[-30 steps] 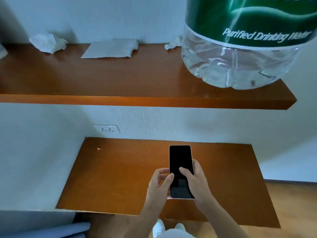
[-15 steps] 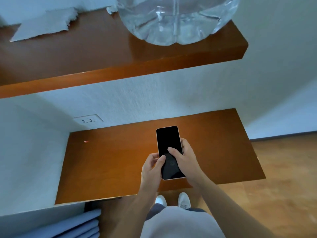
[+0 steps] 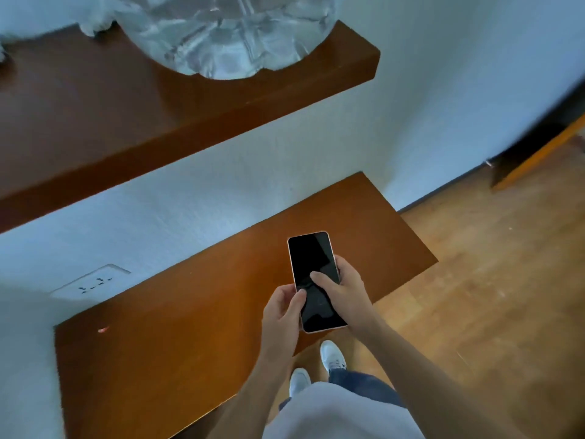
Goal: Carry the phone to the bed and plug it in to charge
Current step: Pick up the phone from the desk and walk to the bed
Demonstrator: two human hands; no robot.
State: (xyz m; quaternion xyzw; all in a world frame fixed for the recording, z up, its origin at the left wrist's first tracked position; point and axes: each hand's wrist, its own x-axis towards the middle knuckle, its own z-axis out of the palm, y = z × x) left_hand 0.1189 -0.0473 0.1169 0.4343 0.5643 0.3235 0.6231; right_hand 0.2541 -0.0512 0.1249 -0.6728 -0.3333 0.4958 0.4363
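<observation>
The phone (image 3: 311,264) is a slim handset with a dark, unlit screen and a pale rim, held upright in front of me above the lower wooden shelf (image 3: 190,327). My left hand (image 3: 281,315) grips its lower left edge, thumb on the glass. My right hand (image 3: 345,293) wraps the right side, with its thumb resting across the middle of the screen. No bed and no charging cable are in view.
A wall socket (image 3: 91,283) sits just above the lower shelf at the left. The upper wooden shelf (image 3: 110,122) carries a large clear water bottle (image 3: 228,36) and crumpled tissue (image 3: 95,25). Wooden floor (image 3: 490,296) spreads to the right, toward dark furniture (image 3: 538,147).
My view has swung to the right and tilted, bringing more floor and the dark furniture into sight. Both hands keep the same hold on the phone, which has shifted toward the shelf's right end.
</observation>
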